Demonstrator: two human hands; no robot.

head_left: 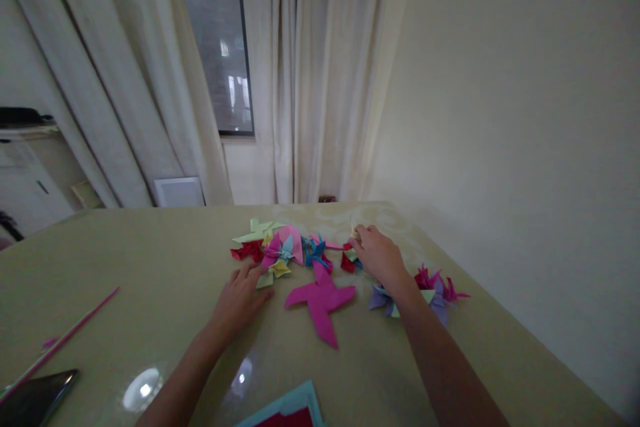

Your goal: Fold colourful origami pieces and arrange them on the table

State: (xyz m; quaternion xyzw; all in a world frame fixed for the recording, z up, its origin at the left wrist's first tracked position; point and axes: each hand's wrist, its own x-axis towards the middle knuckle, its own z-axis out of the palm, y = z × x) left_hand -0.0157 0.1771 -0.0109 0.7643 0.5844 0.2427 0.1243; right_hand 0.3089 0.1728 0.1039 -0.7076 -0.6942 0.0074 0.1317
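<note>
My left hand (241,301) lies open on the table, fingers stretched out at the near edge of a cluster of folded paper pieces. Its fingertips are by a pale green folded paper (265,279) and a yellow one (280,269). At the cluster's right end my right hand (379,255) is closed in a pinch, with a pale yellow paper tip (353,230) showing at its fingers. Just below it sits a small red, green and blue paper piece (349,261). Between the hands lies a large magenta paper pinwheel shape (321,302).
Purple and magenta folded papers (437,297) lie under my right forearm. Light blue and red sheets (305,403) are at the near edge. On the left are a dark phone (43,397) and a thin pink stick (75,333). A wall (525,180) borders the table's right side.
</note>
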